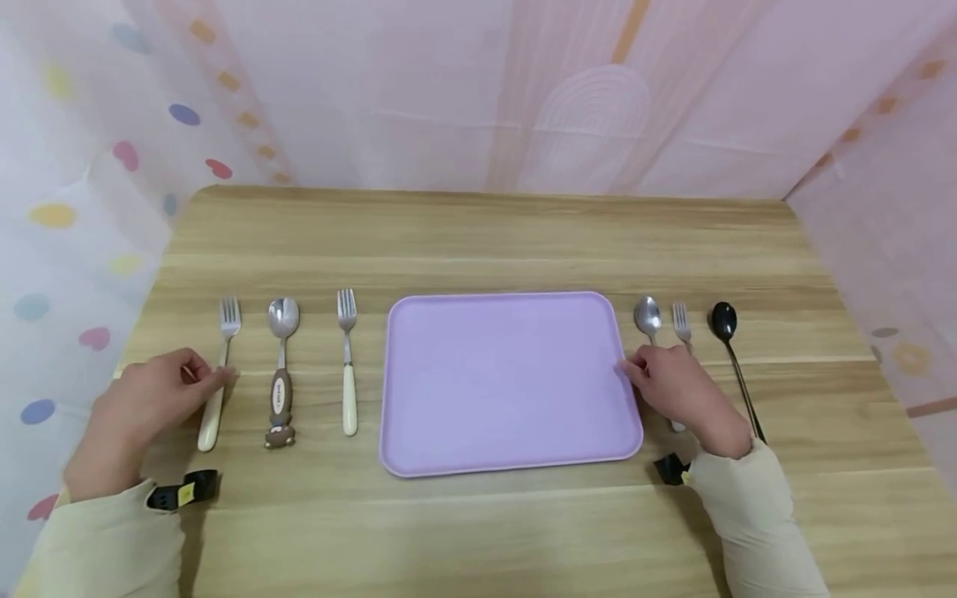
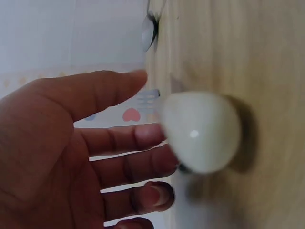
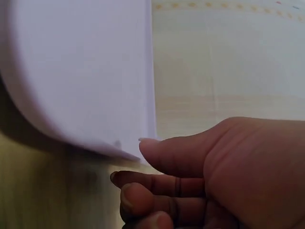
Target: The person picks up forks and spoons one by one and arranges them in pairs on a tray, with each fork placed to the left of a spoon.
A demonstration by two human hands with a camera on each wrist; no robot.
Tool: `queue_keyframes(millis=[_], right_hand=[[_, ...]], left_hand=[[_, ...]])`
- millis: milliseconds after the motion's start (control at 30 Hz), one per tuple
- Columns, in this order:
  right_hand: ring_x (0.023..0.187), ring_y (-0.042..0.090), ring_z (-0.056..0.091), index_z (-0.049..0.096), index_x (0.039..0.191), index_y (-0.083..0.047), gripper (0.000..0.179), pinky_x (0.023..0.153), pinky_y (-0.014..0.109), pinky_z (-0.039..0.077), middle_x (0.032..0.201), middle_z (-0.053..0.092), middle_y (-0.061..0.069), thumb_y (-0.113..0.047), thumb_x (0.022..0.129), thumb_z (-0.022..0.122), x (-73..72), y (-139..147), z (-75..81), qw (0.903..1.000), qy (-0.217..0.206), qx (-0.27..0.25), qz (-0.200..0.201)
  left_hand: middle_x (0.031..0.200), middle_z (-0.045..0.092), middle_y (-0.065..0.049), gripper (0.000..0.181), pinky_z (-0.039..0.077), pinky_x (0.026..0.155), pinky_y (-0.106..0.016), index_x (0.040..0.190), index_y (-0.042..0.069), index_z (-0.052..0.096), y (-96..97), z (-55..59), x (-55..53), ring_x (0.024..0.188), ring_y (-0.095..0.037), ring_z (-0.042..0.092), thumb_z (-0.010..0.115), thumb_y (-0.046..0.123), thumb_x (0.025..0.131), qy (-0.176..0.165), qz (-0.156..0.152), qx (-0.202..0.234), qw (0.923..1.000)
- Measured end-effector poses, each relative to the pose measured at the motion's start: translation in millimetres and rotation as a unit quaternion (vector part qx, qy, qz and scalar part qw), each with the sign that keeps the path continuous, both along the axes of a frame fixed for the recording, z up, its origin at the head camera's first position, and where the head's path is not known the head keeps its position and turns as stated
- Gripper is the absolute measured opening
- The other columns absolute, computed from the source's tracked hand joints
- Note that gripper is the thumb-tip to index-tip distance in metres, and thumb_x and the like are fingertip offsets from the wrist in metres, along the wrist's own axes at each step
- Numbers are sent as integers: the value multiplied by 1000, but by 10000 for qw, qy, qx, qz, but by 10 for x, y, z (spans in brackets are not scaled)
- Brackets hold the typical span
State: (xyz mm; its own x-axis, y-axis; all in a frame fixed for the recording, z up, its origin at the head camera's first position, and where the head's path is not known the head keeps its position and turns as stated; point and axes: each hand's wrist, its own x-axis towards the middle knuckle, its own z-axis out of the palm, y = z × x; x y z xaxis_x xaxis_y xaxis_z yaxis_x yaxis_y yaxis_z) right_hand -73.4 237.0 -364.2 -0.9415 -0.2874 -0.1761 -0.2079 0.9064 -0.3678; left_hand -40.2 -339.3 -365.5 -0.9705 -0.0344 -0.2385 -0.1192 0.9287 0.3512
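In the head view, my left hand (image 1: 153, 403) is over a white-handled fork (image 1: 211, 419) at the far left. The left wrist view has the fork's handle end (image 2: 202, 131) close up, with the fingers (image 2: 128, 164) loosely bent beside it and the thumb apart from it. My right hand (image 1: 676, 386) is at the right edge of a lilac rectangular tray (image 1: 508, 382). In the right wrist view, the thumb lies at the tray's rim (image 3: 150, 86) and the curled fingers (image 3: 143, 198) are below it, pinching the edge.
Between left hand and tray lie a brown-handled spoon (image 1: 281, 390) with an animal-shaped end and another white-handled fork (image 1: 349, 390). A spoon (image 1: 647, 316) and small fork (image 1: 681, 322) are partly covered by the right hand. A black spoon (image 1: 724, 322) lies beyond them on the wooden table (image 1: 486, 540).
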Motion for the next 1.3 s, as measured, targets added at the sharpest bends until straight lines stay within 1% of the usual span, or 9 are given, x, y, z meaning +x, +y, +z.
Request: queue_keyframes(millis=[100,200,300,467,600,767,833,1100,1300], right_hand=[[52,17,45,58,71,-4,27,51,30,38,56,47,0,-16,95,57,8,-27,-18,10000,-27,90,10],[53,19,46,55,69,-5,29,52,32,39,56,46,1,-15,96,55,12,-59,-45,9999,-57,153,34],[55,20,47,54,70,-4,30,52,33,39,58,47,3,-17,98,51,10,-87,-71,9995,-236,185,-54],[58,21,48,57,77,-2,32,55,34,41,61,48,6,-20,100,45,9,-92,-96,9977,-580,234,-260],[59,21,49,58,82,-1,34,57,35,41,62,48,6,-23,102,42,0,-89,-109,9972,-651,265,-271],[58,23,50,57,80,-2,38,56,38,42,61,48,6,-26,103,39,-52,-121,-136,9977,-544,372,-138],[58,23,51,56,79,-3,38,56,38,42,61,48,6,-27,103,38,-70,-136,-146,9976,-529,426,-118],[57,22,49,54,76,-6,38,54,35,40,61,47,6,-26,103,37,-43,-123,-134,9963,-724,434,-185],[57,21,49,54,76,-6,38,54,35,40,62,47,5,-27,103,37,-8,-101,-129,9958,-771,445,-221]], left_hand=[[64,50,1,43,33,49,-31,85,6,54,30,-13,-15,57,-18,46,54,48,94,-113,-69,74,9999],[61,46,1,39,31,49,-31,81,7,51,43,-31,-30,56,-17,43,54,43,95,-133,-179,74,9997],[59,42,1,36,28,50,-31,77,7,49,43,-47,-42,55,-18,40,54,38,96,-270,-268,123,9992],[59,41,0,41,28,50,-31,73,8,49,62,-55,-60,56,-19,41,51,42,96,-390,-172,67,9991],[59,41,0,42,28,51,-32,73,8,50,66,-60,-53,56,-19,40,50,42,97,-336,-189,57,9992],[57,40,1,33,28,52,-32,73,9,53,30,-67,-16,54,-19,38,52,29,98,-176,-377,66,9991],[57,41,2,31,29,52,-32,73,9,53,18,-66,-10,54,-19,39,53,26,98,-164,-385,51,9991],[59,45,2,29,32,52,-32,71,9,55,48,-94,-43,55,-18,41,53,23,96,-74,-452,145,9988],[57,44,2,33,31,50,-32,65,11,52,67,-91,-79,53,-18,41,55,25,95,-66,-301,165,9994]])
